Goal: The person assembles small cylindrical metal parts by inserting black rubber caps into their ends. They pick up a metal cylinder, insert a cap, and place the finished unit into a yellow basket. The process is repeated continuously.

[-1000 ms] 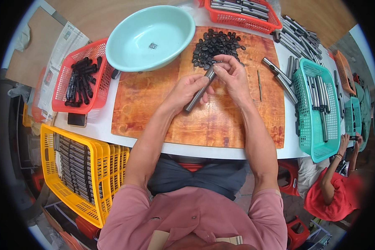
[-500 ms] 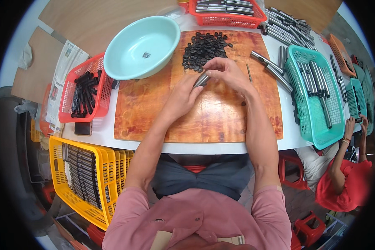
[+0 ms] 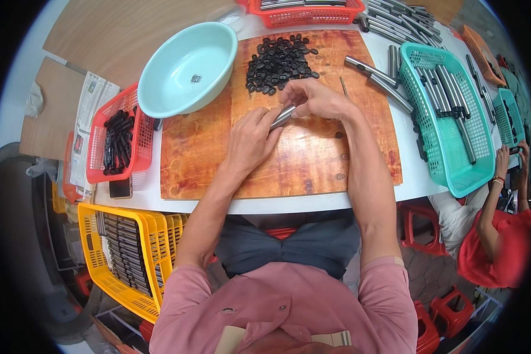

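Both hands together over the wooden board point(image 3: 289, 159): left hand point(image 3: 251, 138) gripping the lower end of a short metal tube point(image 3: 282, 117), right hand point(image 3: 312, 97) pinched at its upper end. Tube at board centre. Heap of black caps point(image 3: 279, 61) at 12 o'clock, plentiful. Bare tubes point(image 3: 374, 76) loose at 2 o'clock, more in the teal basket point(image 3: 454, 165) at 3. Yellow crate point(image 3: 94, 277) at 8 o'clock stacked with finished-looking pieces. Judged midway; much stock remaining.

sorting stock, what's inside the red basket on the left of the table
The red basket holds a heap of short black rod-like pieces. Its bottom beneath them is covered, and the pale green bowl overlaps its far corner.
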The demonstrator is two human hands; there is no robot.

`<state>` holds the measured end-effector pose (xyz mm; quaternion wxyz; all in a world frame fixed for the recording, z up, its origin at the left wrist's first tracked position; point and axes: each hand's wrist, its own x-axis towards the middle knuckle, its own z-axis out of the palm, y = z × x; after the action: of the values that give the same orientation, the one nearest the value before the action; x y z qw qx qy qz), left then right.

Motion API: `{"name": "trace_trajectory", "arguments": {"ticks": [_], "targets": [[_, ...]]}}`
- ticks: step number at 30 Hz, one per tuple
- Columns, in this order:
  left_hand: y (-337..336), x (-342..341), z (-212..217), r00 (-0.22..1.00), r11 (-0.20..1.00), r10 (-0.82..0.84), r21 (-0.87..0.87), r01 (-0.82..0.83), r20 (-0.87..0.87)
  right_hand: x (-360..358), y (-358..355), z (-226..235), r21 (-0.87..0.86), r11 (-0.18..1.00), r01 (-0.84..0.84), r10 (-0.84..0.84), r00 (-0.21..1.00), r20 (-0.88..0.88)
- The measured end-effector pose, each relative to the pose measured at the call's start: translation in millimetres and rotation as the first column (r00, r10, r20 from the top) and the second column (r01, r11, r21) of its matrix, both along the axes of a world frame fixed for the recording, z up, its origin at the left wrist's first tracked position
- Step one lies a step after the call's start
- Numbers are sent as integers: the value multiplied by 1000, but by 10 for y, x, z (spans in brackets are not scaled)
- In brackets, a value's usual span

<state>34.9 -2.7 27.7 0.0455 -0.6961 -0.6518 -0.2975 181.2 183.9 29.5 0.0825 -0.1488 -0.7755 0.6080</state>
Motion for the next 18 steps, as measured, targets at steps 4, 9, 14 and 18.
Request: {"name": "trace_trajectory", "arguments": {"ticks": [4, 9, 14, 18], "targets": [[-14, 9, 11, 999, 1000, -4, -12, 4, 34, 13, 2, 26, 16, 999, -34, 34, 999, 7], [-25, 15, 30, 996, 998, -11, -57, 16, 92, 50, -10, 84, 52, 996, -66, 63, 997, 47], [-26, 4, 48, 995, 996, -11, -87, 19, 100, 44, -6, 75, 0, 997, -81, 81, 996, 44], [-78, -6, 122, 996, 987, 11, -160, 3, 88, -58, -88, 31, 8, 997, 74, -74, 996, 43]]}}
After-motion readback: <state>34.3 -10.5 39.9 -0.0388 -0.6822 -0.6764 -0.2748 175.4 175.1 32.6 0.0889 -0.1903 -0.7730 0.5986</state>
